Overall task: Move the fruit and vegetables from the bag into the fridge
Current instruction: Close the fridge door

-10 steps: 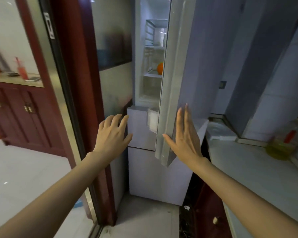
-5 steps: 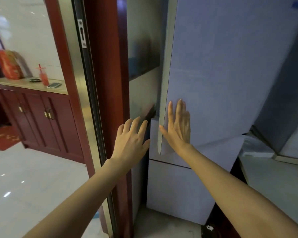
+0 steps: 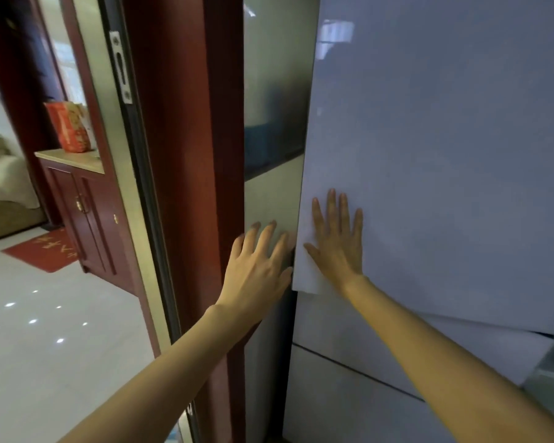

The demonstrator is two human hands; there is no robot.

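Head view. Right hand (image 3: 336,241) lies flat on the upper fridge door (image 3: 429,155), fingers straight and spread, palm against the glossy pale panel just inside the door's free edge. Left hand (image 3: 259,266) is open too, fingers loosely spread, just left of that edge, against or very near the fridge's side; contact cannot be confirmed. Neither hand holds anything.

Door sits almost flush with the cabinet; whether the seal has seated cannot be told. Lower fridge door (image 3: 349,394) below the right wrist looks closed.

Fruit, vegetables and bag: not in view; presumably the produce is behind the door.

Handling judgement: door is stiff, fairly heavy and smooth, so a flat palm near the free edge gives good leverage. No handle visible; reopening would likely mean hooking fingers behind the edge beside the left hand.

Far left of the left hand: red wooden door frame (image 3: 186,155), dark cabinet (image 3: 87,212) carrying a red bag (image 3: 68,126).
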